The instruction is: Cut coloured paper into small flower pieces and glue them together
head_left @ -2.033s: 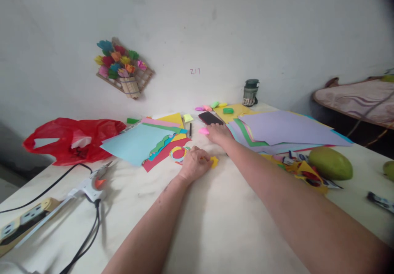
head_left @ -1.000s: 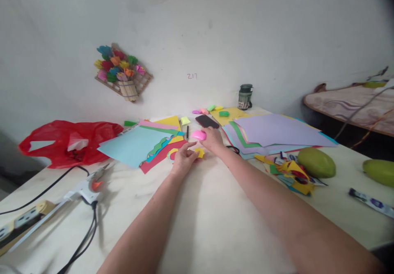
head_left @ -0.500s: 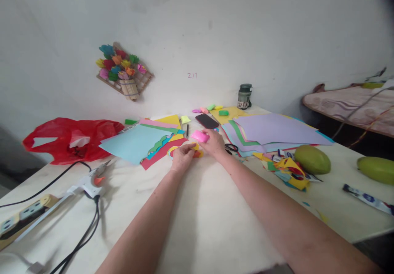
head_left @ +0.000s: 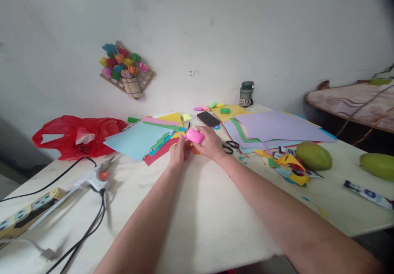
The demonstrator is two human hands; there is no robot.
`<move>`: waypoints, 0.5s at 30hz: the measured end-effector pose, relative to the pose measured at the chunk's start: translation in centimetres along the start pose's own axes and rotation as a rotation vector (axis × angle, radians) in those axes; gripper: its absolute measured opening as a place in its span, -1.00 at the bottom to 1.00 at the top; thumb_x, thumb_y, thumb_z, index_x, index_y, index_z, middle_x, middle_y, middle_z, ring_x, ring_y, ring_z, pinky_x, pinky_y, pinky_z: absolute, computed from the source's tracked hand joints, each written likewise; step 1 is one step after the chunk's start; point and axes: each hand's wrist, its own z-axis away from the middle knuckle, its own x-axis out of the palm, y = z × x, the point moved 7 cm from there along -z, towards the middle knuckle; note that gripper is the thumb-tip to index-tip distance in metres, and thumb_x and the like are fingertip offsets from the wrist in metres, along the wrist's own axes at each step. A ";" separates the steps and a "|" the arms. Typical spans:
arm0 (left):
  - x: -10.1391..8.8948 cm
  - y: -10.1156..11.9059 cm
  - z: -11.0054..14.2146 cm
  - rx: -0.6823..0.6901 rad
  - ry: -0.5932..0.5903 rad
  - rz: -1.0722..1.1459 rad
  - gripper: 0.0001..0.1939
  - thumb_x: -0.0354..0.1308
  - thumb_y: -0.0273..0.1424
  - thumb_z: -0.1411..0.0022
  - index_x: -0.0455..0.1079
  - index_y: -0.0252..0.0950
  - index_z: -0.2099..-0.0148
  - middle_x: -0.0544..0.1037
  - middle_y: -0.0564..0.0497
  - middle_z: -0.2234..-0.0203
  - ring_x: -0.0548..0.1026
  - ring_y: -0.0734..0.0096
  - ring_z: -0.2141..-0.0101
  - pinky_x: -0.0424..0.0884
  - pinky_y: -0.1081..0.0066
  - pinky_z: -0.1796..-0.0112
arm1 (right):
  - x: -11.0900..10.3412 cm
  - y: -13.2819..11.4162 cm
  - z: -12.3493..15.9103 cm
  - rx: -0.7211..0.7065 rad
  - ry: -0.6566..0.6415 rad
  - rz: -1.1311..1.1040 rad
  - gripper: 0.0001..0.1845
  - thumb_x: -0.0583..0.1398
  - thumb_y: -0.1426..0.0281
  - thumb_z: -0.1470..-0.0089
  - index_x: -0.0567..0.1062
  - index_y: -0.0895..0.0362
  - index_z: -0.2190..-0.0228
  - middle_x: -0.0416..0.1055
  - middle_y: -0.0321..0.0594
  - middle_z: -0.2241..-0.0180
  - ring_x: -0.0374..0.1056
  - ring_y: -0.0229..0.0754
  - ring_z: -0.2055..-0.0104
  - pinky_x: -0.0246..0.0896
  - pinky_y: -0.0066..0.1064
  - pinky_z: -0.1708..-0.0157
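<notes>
My right hand (head_left: 209, 143) is closed around a small pink folded paper piece (head_left: 194, 135), held just above the table. My left hand (head_left: 177, 150) meets it from the left, fingers pinched on a small yellow and orange paper bit that is mostly hidden. Both hands hover near the edge of a fan of coloured paper sheets (head_left: 144, 140). Black scissors (head_left: 229, 146) lie just right of my right hand. A black phone (head_left: 208, 118) lies beyond the hands.
A stack of purple and green sheets (head_left: 277, 128) covers the right back. Paper scraps (head_left: 289, 169) and two green mangoes (head_left: 313, 156) lie right. A glue gun (head_left: 98, 175), cables, a power strip (head_left: 21, 216) and a red bag (head_left: 76, 136) are left.
My right hand picked up the pink piece from near the phone and drew it toward my left hand, which lifted the yellow bit. The hands now meet.
</notes>
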 end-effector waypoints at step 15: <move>0.9 0.7 0.5 0.084 -0.095 0.038 -0.66 0.33 -0.38 0.23 0.52 -0.33 0.29 0.58 0.00 0.52 0.54 0.36 0.47 0.40 0.47 0.44 | -0.1 1.3 0.2 0.129 0.020 -0.019 -0.50 0.15 0.33 0.01 0.32 0.18 -0.01 0.35 -0.03 0.03 0.23 -0.03 -0.02 0.13 -0.28 -0.01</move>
